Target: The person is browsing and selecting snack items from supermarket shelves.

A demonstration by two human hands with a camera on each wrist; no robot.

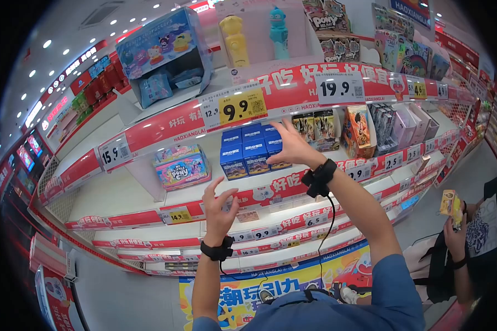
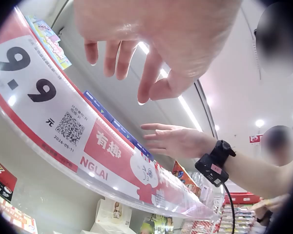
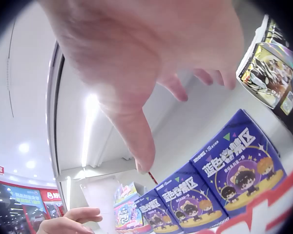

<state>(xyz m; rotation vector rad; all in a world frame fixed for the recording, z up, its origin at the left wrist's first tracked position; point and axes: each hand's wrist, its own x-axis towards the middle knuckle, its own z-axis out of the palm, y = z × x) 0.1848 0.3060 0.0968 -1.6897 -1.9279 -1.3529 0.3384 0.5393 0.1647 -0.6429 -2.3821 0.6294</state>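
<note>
The pony box (image 1: 181,165) stands on the shelf (image 1: 119,193) at 9 o'clock of the blue boxes (image 1: 252,149). The left hand (image 1: 218,207) is raised at 7 o'clock of them, fingers loose and apart, holding nothing. The right hand (image 1: 292,146) is spread at the row's 3 o'clock end. The head view cannot tell whether it touches; the right wrist view shows straight fingers over the box tops, gripping nothing. The left wrist view shows the 9.9 price tag (image 2: 34,92) from below
</note>
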